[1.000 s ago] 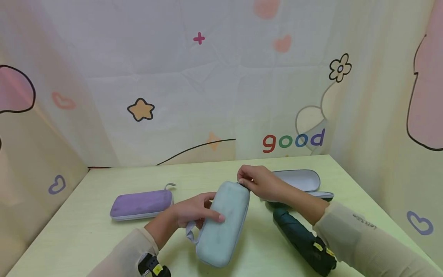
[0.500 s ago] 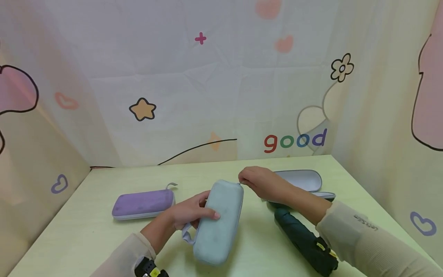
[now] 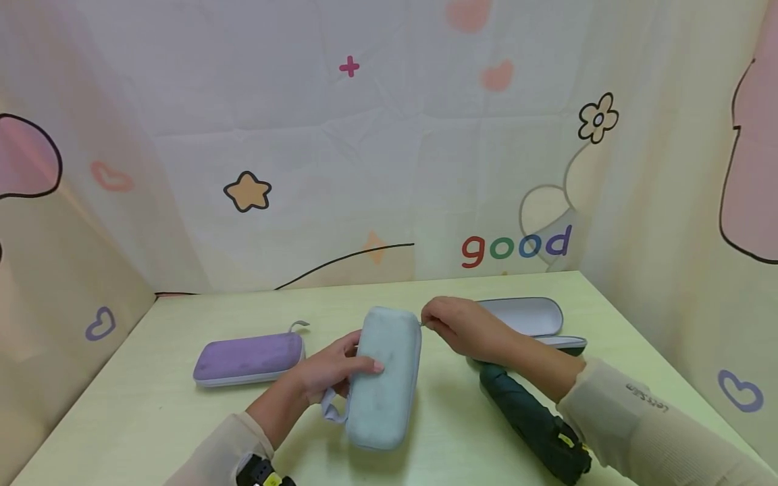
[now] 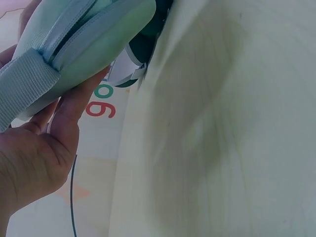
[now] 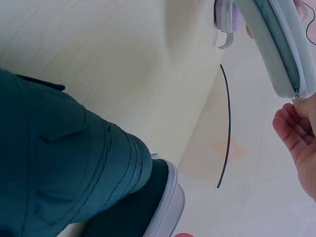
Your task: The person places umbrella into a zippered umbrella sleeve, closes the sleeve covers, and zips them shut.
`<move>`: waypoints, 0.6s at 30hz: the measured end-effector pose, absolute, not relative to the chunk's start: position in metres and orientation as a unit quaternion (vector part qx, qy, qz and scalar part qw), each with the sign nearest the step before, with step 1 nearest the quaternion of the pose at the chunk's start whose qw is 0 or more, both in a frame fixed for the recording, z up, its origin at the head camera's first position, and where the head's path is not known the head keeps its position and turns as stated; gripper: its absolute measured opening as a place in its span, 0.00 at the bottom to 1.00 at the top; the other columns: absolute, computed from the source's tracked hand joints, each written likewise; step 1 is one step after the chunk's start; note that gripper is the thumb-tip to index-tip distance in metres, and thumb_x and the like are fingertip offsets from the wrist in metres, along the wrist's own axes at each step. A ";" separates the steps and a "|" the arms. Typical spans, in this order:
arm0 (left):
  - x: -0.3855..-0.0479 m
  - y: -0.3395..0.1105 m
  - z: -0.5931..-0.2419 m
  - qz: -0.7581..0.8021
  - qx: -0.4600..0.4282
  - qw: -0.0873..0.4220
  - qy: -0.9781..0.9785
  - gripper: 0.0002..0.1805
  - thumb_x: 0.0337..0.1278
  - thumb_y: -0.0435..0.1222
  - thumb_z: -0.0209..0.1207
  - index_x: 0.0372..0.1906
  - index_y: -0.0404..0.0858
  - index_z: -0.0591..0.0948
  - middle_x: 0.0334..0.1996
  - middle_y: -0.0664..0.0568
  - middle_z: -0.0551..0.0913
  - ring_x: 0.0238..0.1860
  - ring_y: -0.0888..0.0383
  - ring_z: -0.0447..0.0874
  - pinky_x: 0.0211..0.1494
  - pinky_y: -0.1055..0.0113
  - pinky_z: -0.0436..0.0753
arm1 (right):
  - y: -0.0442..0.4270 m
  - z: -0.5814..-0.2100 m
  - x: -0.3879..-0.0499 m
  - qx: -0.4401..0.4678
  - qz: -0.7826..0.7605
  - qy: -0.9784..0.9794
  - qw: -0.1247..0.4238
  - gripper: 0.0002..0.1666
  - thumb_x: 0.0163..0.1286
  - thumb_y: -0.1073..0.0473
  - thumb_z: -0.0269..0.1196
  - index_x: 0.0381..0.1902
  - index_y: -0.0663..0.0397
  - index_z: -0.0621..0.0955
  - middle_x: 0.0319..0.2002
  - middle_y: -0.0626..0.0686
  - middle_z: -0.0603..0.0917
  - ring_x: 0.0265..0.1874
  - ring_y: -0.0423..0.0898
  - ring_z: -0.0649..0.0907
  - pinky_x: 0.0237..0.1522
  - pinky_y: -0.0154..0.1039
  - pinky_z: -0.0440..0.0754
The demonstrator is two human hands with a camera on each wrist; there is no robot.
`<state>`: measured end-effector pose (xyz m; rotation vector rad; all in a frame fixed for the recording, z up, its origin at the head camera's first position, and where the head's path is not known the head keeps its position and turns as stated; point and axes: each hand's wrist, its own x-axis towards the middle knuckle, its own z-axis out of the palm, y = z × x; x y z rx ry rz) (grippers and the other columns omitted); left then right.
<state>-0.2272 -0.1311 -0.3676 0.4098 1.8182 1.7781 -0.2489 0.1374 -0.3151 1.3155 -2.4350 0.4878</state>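
A pale blue zip case (image 3: 383,378) is held above the table, nearly upright with its broad face toward me. My left hand (image 3: 334,370) grips its left side, thumb on the front face. A ribbed wrist loop (image 4: 27,84) hangs from the case beside that hand. At the upper right corner, my right hand (image 3: 464,327) pinches the zip pull (image 5: 296,94). In the right wrist view a darker teal strip runs between the zip's two edges up to the pull. The fingertips of the left hand behind the case are hidden in the head view.
A purple zip case (image 3: 249,359) lies at the left of the table (image 3: 152,418). Below my right forearm lies a folded dark green umbrella (image 3: 529,422). Behind that forearm an opened case (image 3: 523,314) with a pale lining is partly covered. A printed curtain (image 3: 340,155) stands behind the table.
The pale blue case has turned more upright and risen slightly. My right hand has moved from above its top corner to just beside it, a little lower. Other things stay put.
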 end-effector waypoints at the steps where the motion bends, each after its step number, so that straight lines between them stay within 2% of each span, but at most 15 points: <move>1: -0.227 -0.130 -0.368 0.663 0.151 0.276 0.679 0.38 0.55 0.38 0.63 0.70 0.40 0.62 0.52 0.41 0.79 0.46 0.45 0.84 0.42 0.48 0.84 | 0.137 -0.315 -0.248 0.459 0.170 -0.857 0.163 0.06 0.64 0.70 0.64 0.38 0.58 0.80 0.33 0.49 0.81 0.32 0.44 0.78 0.39 0.37 0.82; 10: -0.226 -0.126 -0.366 0.668 0.134 0.255 0.686 0.38 0.56 0.39 0.63 0.71 0.38 0.62 0.47 0.43 0.81 0.41 0.48 0.86 0.37 0.53 0.85 | 0.138 -0.313 -0.246 0.452 0.179 -0.861 0.153 0.07 0.64 0.71 0.65 0.38 0.58 0.81 0.33 0.47 0.82 0.31 0.43 0.78 0.39 0.36 0.82; 18: -0.227 -0.123 -0.369 0.675 0.132 0.249 0.682 0.37 0.57 0.40 0.62 0.70 0.39 0.62 0.48 0.43 0.81 0.41 0.49 0.86 0.34 0.58 0.85 | 0.139 -0.311 -0.244 0.442 0.192 -0.866 0.135 0.06 0.63 0.70 0.66 0.39 0.59 0.82 0.32 0.47 0.83 0.29 0.41 0.78 0.36 0.33 0.82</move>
